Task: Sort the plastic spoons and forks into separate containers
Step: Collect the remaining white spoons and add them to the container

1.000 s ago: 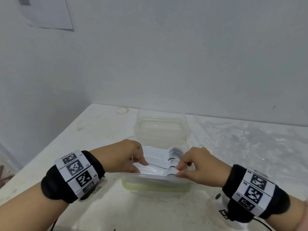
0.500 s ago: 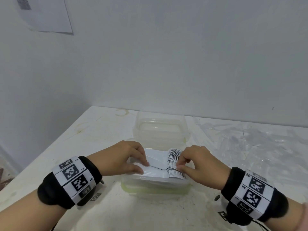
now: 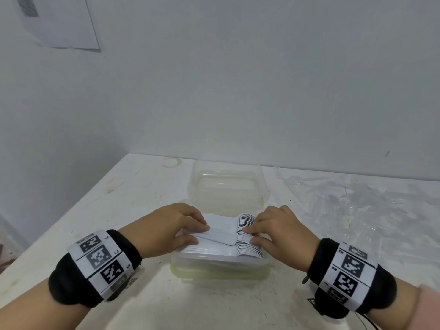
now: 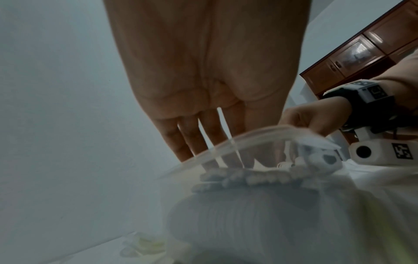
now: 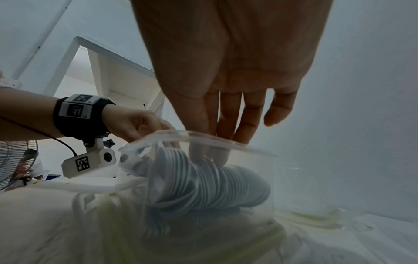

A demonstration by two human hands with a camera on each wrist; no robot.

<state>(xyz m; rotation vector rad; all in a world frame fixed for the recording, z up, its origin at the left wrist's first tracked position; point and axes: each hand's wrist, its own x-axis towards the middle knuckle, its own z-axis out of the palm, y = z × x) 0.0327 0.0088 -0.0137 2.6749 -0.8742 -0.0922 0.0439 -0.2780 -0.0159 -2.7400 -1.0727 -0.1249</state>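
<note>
Two nested stacks of white plastic spoons (image 3: 221,239) lie in the near clear container (image 3: 219,272) with a green-tinted rim. My left hand (image 3: 197,232) rests on the handle ends, its fingers (image 4: 181,142) straight and reaching down inside the wall. My right hand (image 3: 248,235) presses on the bowl ends (image 5: 203,182) with straight fingers (image 5: 226,121) over the rim (image 5: 214,139). A second clear container (image 3: 226,186) stands just behind; I see nothing in it.
A heap of clear plastic cutlery (image 3: 357,206) covers the right side of the white table (image 3: 119,198). The wall runs close behind both containers. A sheet of paper (image 3: 59,22) hangs on the wall at upper left.
Both hands have lowered the spoon stack into the near container. Their pinch on its ends has relaxed into fingers lying on top.
</note>
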